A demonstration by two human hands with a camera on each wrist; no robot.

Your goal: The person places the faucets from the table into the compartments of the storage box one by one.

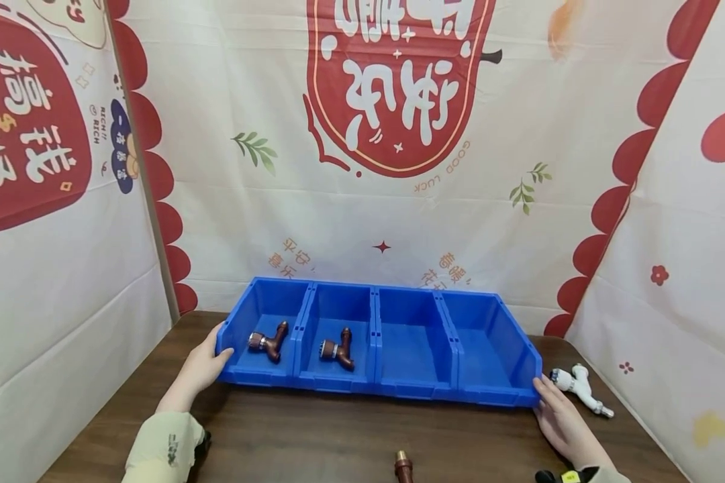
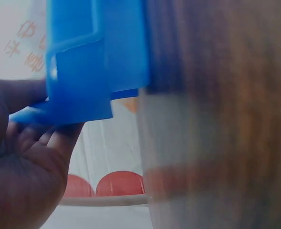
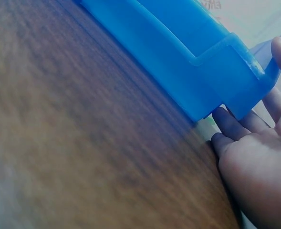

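A blue bin point(image 1: 346, 384) with several compartments in a row sits across the table. My left hand point(image 1: 205, 362) grips its left end, thumb over the rim and fingers beneath and outside, as the left wrist view of that hand point(image 2: 30, 157) shows. At the opposite end my right hand point(image 1: 560, 416) holds the corner; in the right wrist view, fingers point(image 3: 233, 125) curl below the bin's edge point(image 3: 247, 98). One brown tap point(image 1: 272, 343) lies in the leftmost compartment, and another brown tap point(image 1: 340, 350) in the compartment beside it. The two compartments on the right hold nothing.
Just past my right hand, a white tap point(image 1: 582, 389) lies on the brown wooden table point(image 1: 314, 436). The threaded end of a brown piece point(image 1: 403, 465) shows at the bottom edge of the head view. Printed cloth point(image 1: 362, 215) hangs behind and on both sides.
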